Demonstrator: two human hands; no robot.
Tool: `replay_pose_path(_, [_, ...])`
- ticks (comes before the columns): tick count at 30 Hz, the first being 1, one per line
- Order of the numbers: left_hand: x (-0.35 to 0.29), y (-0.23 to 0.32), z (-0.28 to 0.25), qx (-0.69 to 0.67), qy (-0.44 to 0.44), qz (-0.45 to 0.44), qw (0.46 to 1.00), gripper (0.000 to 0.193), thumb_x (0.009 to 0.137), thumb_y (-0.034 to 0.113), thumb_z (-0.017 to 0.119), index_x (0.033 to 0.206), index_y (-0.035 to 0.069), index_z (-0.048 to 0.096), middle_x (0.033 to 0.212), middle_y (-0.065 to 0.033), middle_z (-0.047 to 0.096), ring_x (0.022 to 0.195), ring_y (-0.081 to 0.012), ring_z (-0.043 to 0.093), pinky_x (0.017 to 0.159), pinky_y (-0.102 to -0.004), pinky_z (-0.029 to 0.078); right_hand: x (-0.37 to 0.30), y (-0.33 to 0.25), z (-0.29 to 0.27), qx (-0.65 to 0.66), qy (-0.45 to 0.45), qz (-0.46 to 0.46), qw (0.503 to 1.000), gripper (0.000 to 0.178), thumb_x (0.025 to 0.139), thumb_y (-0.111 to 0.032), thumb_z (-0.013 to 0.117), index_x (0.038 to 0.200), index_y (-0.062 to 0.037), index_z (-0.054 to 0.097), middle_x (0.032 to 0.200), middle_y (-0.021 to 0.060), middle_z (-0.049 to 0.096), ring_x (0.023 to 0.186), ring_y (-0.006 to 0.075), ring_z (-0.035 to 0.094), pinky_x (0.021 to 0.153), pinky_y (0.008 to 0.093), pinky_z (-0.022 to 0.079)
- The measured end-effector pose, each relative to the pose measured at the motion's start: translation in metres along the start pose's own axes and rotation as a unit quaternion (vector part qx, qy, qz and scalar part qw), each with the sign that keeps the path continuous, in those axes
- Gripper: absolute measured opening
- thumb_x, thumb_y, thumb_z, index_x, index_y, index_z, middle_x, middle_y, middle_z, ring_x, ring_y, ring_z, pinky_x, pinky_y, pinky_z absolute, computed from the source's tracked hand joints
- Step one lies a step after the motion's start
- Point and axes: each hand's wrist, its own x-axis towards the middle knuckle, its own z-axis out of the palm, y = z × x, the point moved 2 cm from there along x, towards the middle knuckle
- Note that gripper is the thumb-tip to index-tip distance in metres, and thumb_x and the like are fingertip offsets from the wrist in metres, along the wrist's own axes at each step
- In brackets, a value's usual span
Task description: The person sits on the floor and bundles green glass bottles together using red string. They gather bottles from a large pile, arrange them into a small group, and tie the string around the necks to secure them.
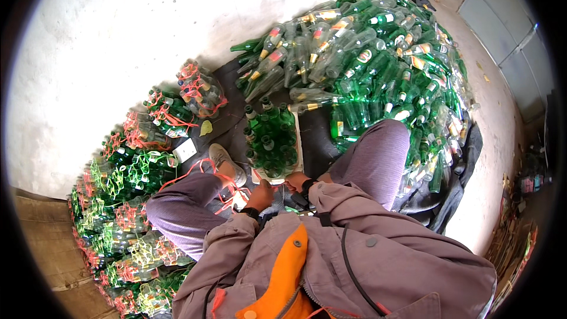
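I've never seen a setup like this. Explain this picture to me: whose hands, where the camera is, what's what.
There is no machine here: these are a person's own left hand and right hand, both bare. The one picture comes from a wide camera worn on the head, looking down, so straight edges bend near the rim.

Just beyond the hands stands a group of green bottles, with a pale edge at its front and right. A dark sheet lies beneath. Rightward is a large pile of loose bottles; leftward are bundles bound with coloured strips.

Both hands are at the group's near edge; what the fingers grip there is too small to tell.
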Motion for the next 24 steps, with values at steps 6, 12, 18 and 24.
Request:
replay_pose_path(6, [0.002,-0.012,0.013,0.122,0.123,0.104,0.980,0.024,0.092,0.021,0.060,0.097,-0.002,0.054,0.070,-0.0143,0.068,0.062,-0.0264,0.070,0.058,-0.0406,0.054,-0.007,-0.001,0.003,-0.028,-0.028,-0.030,0.999,0.029,0.094,-0.014,0.050,0.065,-0.0107,0.043,0.059,0.0011,0.038,0.047,0.0160,0.032,0.049,0.0377,0.027])
replay_pose_path(12, [0.005,-0.026,0.024,0.069,-0.090,0.023,0.993,0.020,0.094,0.020,0.051,0.092,0.001,0.057,0.069,-0.0134,0.068,0.052,-0.0222,0.067,0.051,-0.0371,0.053,0.021,0.028,-0.014,-0.044,-0.036,0.022,0.998,0.033,0.092,-0.016,0.050,0.062,-0.0129,0.037,0.056,-0.0004,0.034,0.046,0.0161,0.031,0.048,0.0378,0.026])
replay_pose_path(18, [0.021,-0.061,0.055,0.169,-0.104,0.120,0.973,0.023,0.095,0.019,0.049,0.088,0.004,0.064,0.070,-0.0102,0.069,0.057,-0.0209,0.069,0.053,-0.0353,0.054,-0.006,0.008,0.027,-0.144,0.002,0.064,0.987,0.029,0.096,-0.029,0.059,0.076,-0.0079,0.059,0.067,0.0024,0.058,0.052,0.0158,0.051,0.046,0.0330,0.039])
replay_pose_path(24, [0.025,-0.019,0.051,0.042,-0.214,0.058,0.974,0.023,0.098,0.023,0.050,0.100,0.009,0.068,0.079,-0.0079,0.072,0.063,-0.0197,0.070,0.059,-0.0344,0.056,-0.055,-0.022,0.015,-0.282,-0.073,0.043,0.956,0.031,0.094,-0.040,0.061,0.084,-0.0107,0.064,0.079,-0.0001,0.063,0.069,0.0123,0.060,0.062,0.0319,0.052])
